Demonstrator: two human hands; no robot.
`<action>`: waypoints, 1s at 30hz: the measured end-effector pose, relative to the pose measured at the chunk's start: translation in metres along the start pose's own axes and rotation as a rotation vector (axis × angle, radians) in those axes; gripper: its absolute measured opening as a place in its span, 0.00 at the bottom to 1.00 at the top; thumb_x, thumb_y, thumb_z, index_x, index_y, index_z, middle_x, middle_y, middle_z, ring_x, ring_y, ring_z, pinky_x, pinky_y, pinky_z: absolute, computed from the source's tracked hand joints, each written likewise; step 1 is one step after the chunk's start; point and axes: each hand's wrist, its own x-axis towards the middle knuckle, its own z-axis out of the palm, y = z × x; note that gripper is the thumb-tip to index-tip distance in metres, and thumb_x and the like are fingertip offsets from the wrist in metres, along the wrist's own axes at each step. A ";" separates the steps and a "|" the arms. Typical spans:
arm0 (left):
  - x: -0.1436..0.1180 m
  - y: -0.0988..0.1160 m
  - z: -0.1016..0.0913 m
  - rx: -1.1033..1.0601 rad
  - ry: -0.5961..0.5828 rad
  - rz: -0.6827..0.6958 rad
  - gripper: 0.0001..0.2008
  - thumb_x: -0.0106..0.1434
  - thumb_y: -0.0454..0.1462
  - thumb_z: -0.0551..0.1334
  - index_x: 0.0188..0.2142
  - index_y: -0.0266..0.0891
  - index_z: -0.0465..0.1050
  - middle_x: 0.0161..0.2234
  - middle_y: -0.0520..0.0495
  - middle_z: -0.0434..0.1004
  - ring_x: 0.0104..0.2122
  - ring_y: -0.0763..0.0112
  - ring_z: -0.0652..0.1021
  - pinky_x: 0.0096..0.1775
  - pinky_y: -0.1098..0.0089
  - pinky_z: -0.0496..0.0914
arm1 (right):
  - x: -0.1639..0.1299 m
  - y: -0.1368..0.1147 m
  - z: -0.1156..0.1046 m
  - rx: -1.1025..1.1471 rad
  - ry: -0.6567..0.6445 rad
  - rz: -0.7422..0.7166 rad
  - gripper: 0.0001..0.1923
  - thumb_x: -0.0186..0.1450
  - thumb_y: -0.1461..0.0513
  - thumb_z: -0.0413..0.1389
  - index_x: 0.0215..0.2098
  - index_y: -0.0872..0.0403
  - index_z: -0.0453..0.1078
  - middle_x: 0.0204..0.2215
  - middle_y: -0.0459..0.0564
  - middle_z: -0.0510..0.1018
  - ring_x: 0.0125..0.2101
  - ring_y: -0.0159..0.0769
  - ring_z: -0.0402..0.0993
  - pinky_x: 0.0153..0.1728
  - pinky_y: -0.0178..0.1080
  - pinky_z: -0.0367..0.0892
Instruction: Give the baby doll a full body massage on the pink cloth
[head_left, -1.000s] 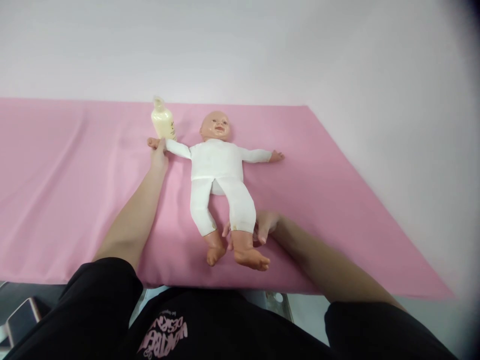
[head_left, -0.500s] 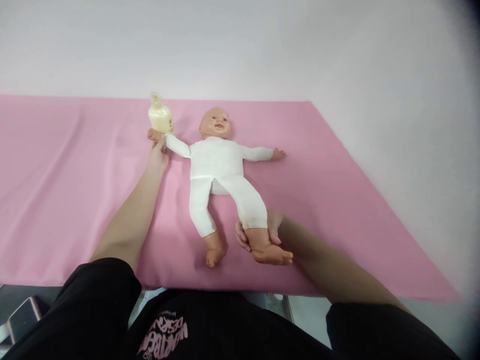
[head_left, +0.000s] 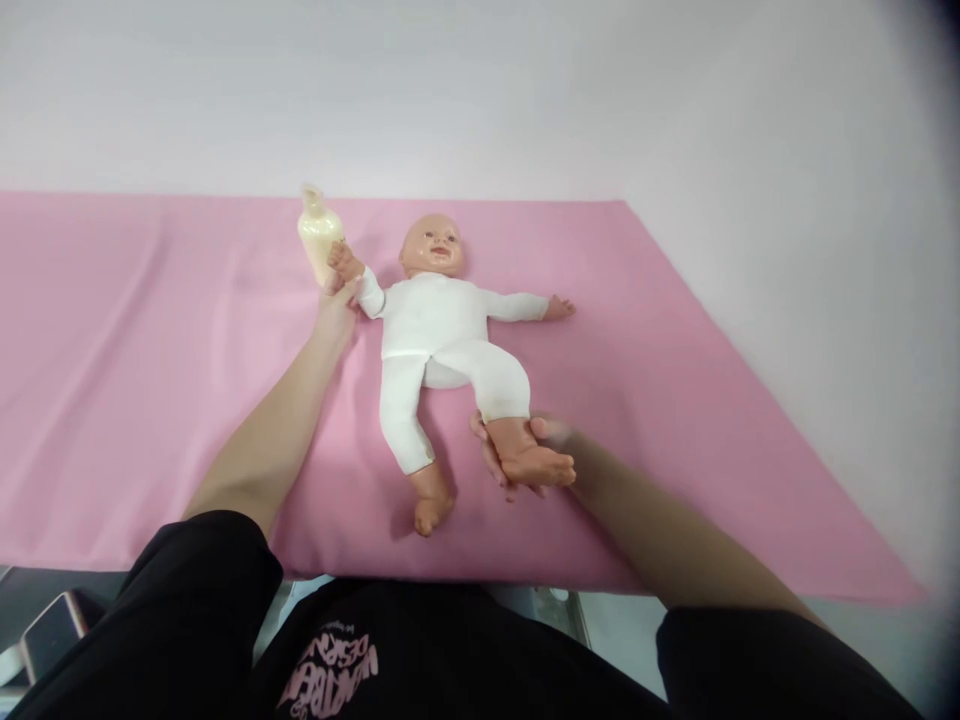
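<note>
A baby doll in a white suit lies on its back on a pink sheet. My left hand grips the doll's arm at the wrist, and that arm is bent up toward the doll's head. My right hand is wrapped around the doll's ankle on the right side, with that knee bent and the foot off the sheet. The doll's other arm lies stretched out to the right and its other leg lies straight. A cream bottle stands just behind the raised doll hand.
The pink sheet covers a padded surface that ends near my body; a pale wall rises behind it. A small dark and silver object shows at the bottom left, below the sheet's edge.
My right hand has pushed the doll's ankle up toward its body, bending the knee. My left hand has folded the doll's arm inward and upward, in front of the bottle.
</note>
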 end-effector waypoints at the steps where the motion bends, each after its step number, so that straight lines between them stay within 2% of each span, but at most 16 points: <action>1: -0.002 -0.001 0.004 -0.023 -0.024 -0.004 0.18 0.59 0.30 0.71 0.47 0.46 0.78 0.49 0.49 0.80 0.57 0.56 0.77 0.58 0.56 0.73 | 0.001 -0.001 -0.001 -0.026 -0.003 -0.038 0.38 0.50 0.40 0.72 0.43 0.51 0.59 0.35 0.51 0.83 0.29 0.42 0.85 0.22 0.35 0.78; 4: -0.009 -0.004 0.015 -0.035 -0.076 0.041 0.19 0.55 0.28 0.73 0.45 0.45 0.79 0.48 0.49 0.81 0.59 0.56 0.76 0.61 0.55 0.71 | 0.003 -0.005 0.001 -0.097 0.050 -0.127 0.37 0.56 0.34 0.64 0.43 0.52 0.59 0.32 0.49 0.81 0.23 0.35 0.81 0.17 0.31 0.73; 7: -0.015 -0.008 0.023 0.034 -0.152 0.088 0.17 0.50 0.27 0.75 0.39 0.43 0.80 0.45 0.49 0.81 0.57 0.54 0.77 0.60 0.55 0.71 | 0.005 -0.010 0.009 -0.099 0.122 -0.221 0.35 0.61 0.31 0.54 0.39 0.53 0.61 0.29 0.47 0.79 0.16 0.27 0.73 0.12 0.27 0.64; 10: -0.020 -0.011 0.025 0.138 -0.263 0.126 0.18 0.45 0.28 0.77 0.36 0.41 0.81 0.41 0.49 0.82 0.53 0.55 0.79 0.59 0.55 0.71 | 0.007 -0.014 0.017 -0.038 0.088 -0.335 0.34 0.66 0.32 0.47 0.38 0.54 0.62 0.29 0.47 0.78 0.13 0.22 0.62 0.09 0.25 0.54; 13: -0.024 -0.013 0.025 0.259 -0.383 0.181 0.21 0.43 0.32 0.79 0.38 0.44 0.83 0.41 0.49 0.81 0.49 0.57 0.80 0.59 0.53 0.70 | 0.009 -0.017 0.021 0.010 0.122 -0.399 0.31 0.70 0.35 0.44 0.38 0.54 0.62 0.26 0.44 0.75 0.12 0.20 0.54 0.10 0.25 0.50; 15: -0.026 -0.014 0.025 0.333 -0.468 0.227 0.20 0.44 0.34 0.79 0.39 0.47 0.84 0.42 0.49 0.80 0.50 0.57 0.79 0.61 0.51 0.68 | 0.010 -0.021 0.024 0.005 0.244 -0.408 0.30 0.70 0.35 0.45 0.37 0.53 0.61 0.22 0.40 0.70 0.12 0.20 0.48 0.10 0.25 0.48; 19: -0.031 -0.017 0.026 0.447 -0.592 0.302 0.17 0.47 0.33 0.77 0.37 0.50 0.86 0.42 0.46 0.76 0.53 0.54 0.75 0.61 0.49 0.66 | 0.013 -0.029 0.032 0.007 0.646 -0.392 0.28 0.72 0.37 0.41 0.35 0.51 0.59 0.19 0.36 0.62 0.12 0.22 0.40 0.10 0.27 0.44; 22: -0.033 -0.019 0.026 0.548 -0.637 0.350 0.17 0.48 0.31 0.74 0.37 0.52 0.86 0.43 0.46 0.74 0.53 0.53 0.74 0.61 0.46 0.65 | 0.017 -0.034 0.038 0.032 0.788 -0.401 0.28 0.73 0.38 0.37 0.34 0.51 0.59 0.19 0.36 0.58 0.13 0.23 0.36 0.11 0.28 0.41; 25: -0.034 -0.021 0.025 0.630 -0.666 0.393 0.19 0.49 0.29 0.72 0.38 0.53 0.86 0.44 0.46 0.75 0.53 0.53 0.73 0.62 0.44 0.62 | 0.020 -0.037 0.037 0.045 0.802 -0.404 0.28 0.73 0.39 0.36 0.34 0.51 0.60 0.20 0.36 0.58 0.13 0.23 0.36 0.12 0.28 0.40; 30: -0.033 -0.026 0.021 0.722 -0.671 0.455 0.23 0.49 0.26 0.68 0.40 0.52 0.85 0.45 0.46 0.76 0.55 0.52 0.72 0.63 0.43 0.59 | 0.021 -0.037 0.026 0.034 0.711 -0.434 0.27 0.74 0.41 0.38 0.35 0.52 0.63 0.21 0.38 0.62 0.13 0.23 0.41 0.12 0.27 0.42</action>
